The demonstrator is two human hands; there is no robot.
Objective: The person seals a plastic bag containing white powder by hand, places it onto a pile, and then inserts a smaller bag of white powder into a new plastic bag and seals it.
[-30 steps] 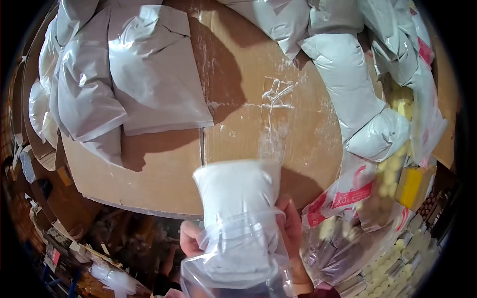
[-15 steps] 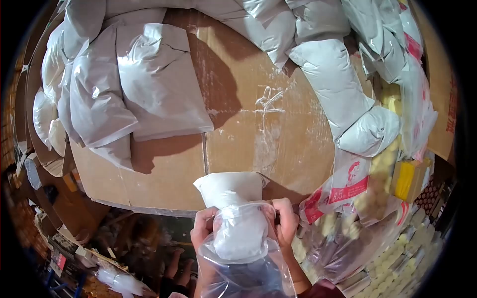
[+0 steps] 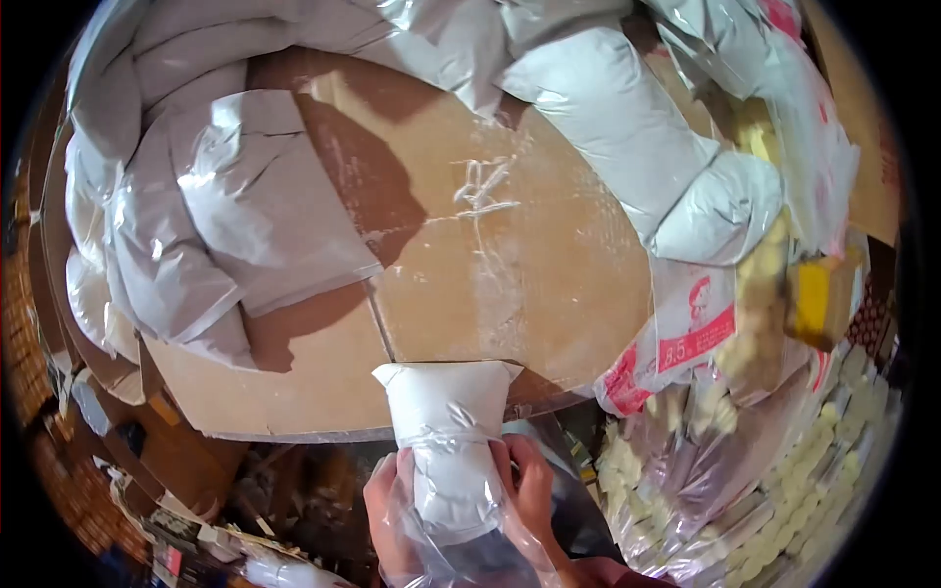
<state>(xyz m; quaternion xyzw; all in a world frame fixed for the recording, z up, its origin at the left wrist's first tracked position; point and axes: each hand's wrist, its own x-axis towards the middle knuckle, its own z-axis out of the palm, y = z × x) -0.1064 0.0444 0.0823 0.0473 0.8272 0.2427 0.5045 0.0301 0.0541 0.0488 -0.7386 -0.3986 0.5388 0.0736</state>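
Pinching the rim of a clear plastic bag (image 3: 453,563) from either side, the left hand (image 3: 385,502) and right hand (image 3: 530,480) have their fingers bent against it. A plump white packet (image 3: 449,400) sits between them, its near half inside the bag and its far end just over the near edge of the cardboard surface (image 3: 559,314). White scratchy strokes (image 3: 482,186) mark the cardboard, far from the hands, resembling a scrawled character.

At right lies a printed bag (image 3: 669,294) with a red line figure; its red band (image 3: 694,341) reads "8.5", followed by smaller print too blurred to read. Blurred red lettering also marks the far-right carton (image 3: 851,118). Filled white sacks (image 3: 265,196) crowd the far left, and others (image 3: 613,127) the far right.
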